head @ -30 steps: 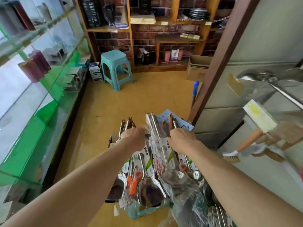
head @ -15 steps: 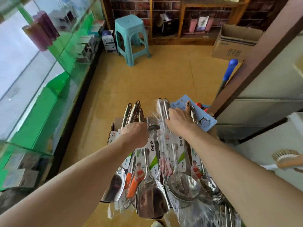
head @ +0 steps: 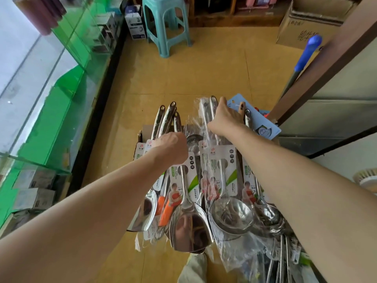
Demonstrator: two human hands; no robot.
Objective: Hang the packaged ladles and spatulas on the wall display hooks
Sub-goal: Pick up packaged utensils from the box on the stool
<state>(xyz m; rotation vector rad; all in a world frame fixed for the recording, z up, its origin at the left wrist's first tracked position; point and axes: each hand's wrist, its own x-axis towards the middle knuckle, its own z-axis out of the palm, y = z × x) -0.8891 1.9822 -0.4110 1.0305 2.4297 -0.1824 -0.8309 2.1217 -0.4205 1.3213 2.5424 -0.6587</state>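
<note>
Left hand [head: 171,149] grips packaged spatulas [head: 190,227] by handles; right hand [head: 225,117] grips packaged ladles [head: 229,218] near handle tops.

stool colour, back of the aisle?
Teal, a light blue-green all over: the plastic stool, best seen at the top of the head view.

L hand [head: 171,148] fingertips hidden, stool [head: 163,2] top cropped

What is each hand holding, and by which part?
Left hand grips the packaged spatulas mid-handle; right hand grips the packaged ladles near their handle tops.
</note>
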